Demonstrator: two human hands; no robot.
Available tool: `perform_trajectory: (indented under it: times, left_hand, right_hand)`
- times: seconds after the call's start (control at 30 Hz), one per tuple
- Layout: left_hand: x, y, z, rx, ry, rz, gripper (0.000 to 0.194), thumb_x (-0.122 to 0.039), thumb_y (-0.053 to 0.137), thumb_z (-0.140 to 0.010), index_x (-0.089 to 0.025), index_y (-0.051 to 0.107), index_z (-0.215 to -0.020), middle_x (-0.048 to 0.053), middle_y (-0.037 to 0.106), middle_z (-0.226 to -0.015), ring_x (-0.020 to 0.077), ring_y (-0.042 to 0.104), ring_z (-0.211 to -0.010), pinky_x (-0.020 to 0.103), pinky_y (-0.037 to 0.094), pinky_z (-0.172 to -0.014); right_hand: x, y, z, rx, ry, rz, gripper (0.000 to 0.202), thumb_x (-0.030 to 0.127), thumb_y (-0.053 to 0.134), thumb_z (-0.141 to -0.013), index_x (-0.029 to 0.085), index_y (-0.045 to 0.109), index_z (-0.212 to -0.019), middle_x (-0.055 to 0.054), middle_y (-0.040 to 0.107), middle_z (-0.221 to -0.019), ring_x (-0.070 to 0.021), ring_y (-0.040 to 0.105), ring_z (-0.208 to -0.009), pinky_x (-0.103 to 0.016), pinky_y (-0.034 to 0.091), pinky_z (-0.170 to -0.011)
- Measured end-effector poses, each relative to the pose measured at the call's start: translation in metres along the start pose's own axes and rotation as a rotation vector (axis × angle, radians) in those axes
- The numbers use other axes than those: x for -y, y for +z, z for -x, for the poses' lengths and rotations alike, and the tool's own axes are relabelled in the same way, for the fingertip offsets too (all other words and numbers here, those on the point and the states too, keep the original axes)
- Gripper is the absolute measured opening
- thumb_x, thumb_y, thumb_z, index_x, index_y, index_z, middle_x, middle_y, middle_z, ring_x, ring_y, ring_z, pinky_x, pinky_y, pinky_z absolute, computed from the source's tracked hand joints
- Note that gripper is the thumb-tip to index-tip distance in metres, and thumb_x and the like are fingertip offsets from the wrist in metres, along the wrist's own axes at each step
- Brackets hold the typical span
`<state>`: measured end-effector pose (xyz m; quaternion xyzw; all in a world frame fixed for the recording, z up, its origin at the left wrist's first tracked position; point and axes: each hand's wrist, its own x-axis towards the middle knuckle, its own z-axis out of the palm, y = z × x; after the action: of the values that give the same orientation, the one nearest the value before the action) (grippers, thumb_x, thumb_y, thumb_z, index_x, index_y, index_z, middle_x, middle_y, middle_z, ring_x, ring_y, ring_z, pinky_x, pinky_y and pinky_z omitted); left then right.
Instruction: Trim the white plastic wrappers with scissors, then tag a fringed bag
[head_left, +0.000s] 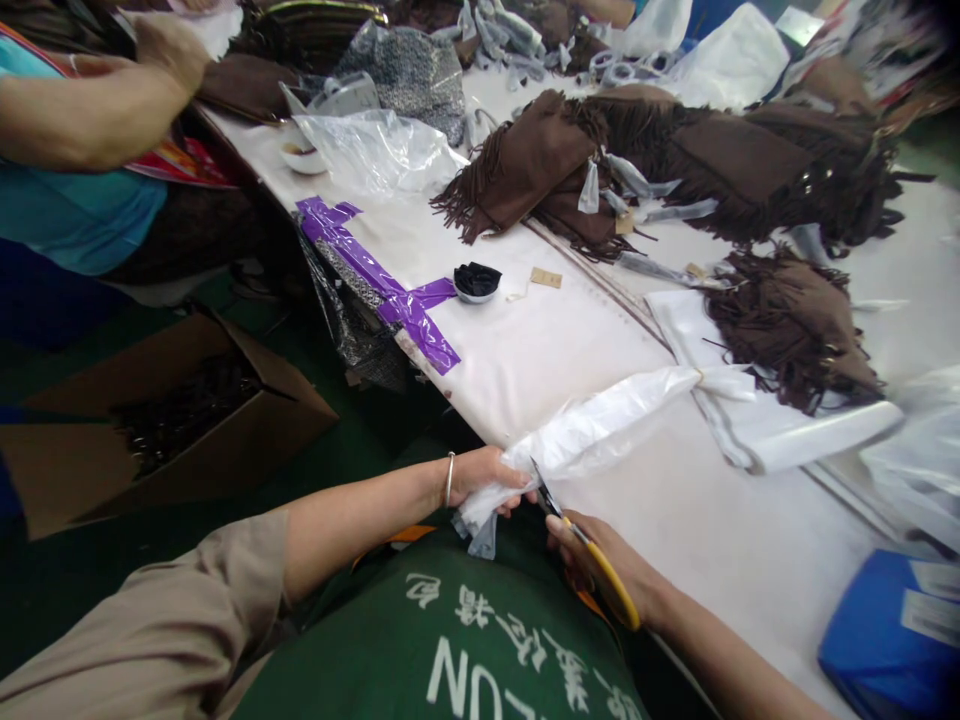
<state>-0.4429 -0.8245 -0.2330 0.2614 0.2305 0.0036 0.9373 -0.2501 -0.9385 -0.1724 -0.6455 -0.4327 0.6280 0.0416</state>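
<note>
My left hand (489, 476) is closed around one end of a bunched white plastic bag bundle (600, 420) at the table's near edge. A short tail of the plastic hangs below that fist. The bundle stretches away to the right and looks gathered in at its far end. In my right hand (600, 550) is a pair of scissors (607, 580) with yellow handles. Its dark blades point up and left, close beside the plastic and my left fingers. Whether the blades touch the plastic I cannot tell.
Brown fringed bags (525, 165) lie across the back of the white table (495, 400). Near the left edge are purple tape (405, 305) and a small bowl of black pieces (477, 282). A cardboard box (277, 375) stands on the floor. Another person's arm (97, 115) is at upper left.
</note>
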Motion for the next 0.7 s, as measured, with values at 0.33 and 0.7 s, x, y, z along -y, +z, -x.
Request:
perform_trajectory:
  times: [0.33,0.7]
  left_hand:
    - [0.003,-0.002,0.005,0.031,-0.003,0.035,0.030,-0.037,0.071,-0.070,-0.008,0.064,-0.075,-0.003,0.049,-0.045,0.0071,0.040,-0.040,0.024,0.037,-0.052]
    - [-0.003,0.002,0.007,0.036,0.007,0.075,0.031,-0.038,0.072,-0.069,-0.009,0.062,-0.074,-0.005,0.044,-0.043,0.0059,0.036,-0.039,0.024,0.036,-0.052]
  right_hand:
    - [0.012,-0.005,-0.003,0.130,0.046,-0.023,0.056,0.066,0.031,-0.084,0.016,0.055,-0.085,0.000,0.052,-0.062,-0.0129,0.049,-0.052,-0.025,0.039,-0.049]
    - [0.015,-0.010,-0.009,0.033,-0.035,0.180,0.052,0.063,0.032,-0.086,0.018,0.057,-0.080,-0.002,0.056,-0.062,-0.0151,0.050,-0.054,-0.026,0.037,-0.050]
